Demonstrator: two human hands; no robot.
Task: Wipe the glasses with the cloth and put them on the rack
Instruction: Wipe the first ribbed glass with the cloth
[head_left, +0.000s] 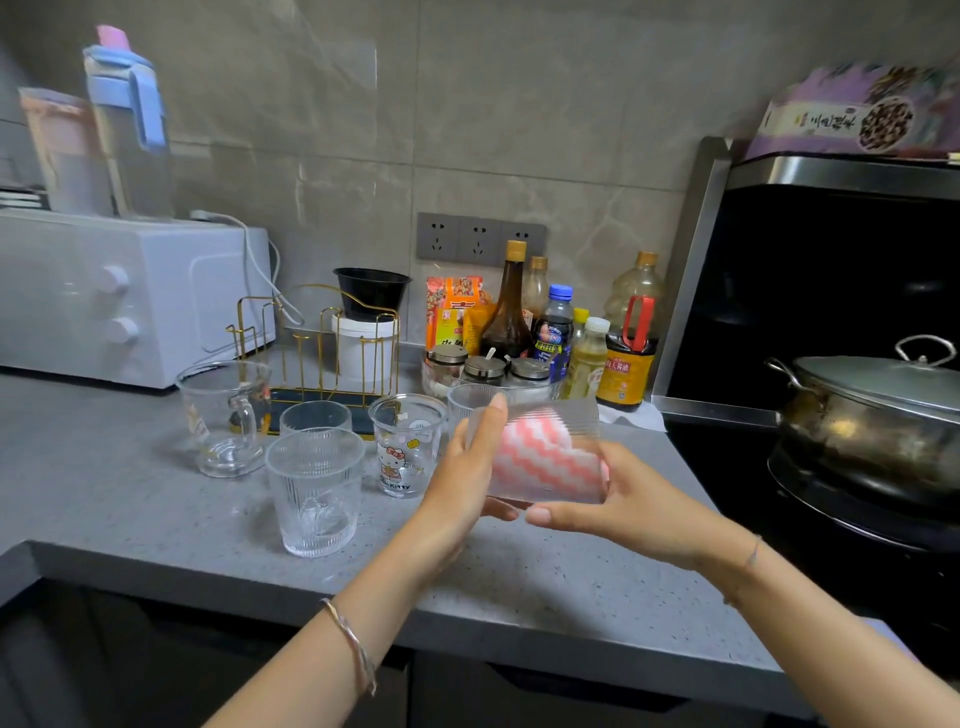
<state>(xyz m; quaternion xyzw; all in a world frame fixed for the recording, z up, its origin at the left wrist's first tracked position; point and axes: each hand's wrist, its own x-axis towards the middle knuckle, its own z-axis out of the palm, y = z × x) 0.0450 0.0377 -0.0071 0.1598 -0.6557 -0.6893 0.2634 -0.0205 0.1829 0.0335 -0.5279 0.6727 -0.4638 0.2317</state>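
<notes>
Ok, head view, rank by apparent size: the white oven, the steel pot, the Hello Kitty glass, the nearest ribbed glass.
White oven; steel pot; then ribbed glass and Hello Kitty glass, unranked: the ribbed one looks bigger but stands nearer the camera.

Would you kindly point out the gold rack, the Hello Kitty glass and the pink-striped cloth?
gold rack (311, 396): head view, on its dark base tray.
Hello Kitty glass (407, 448): head view, on the printed front wall.
pink-striped cloth (540, 460): head view, on its striped middle.
</notes>
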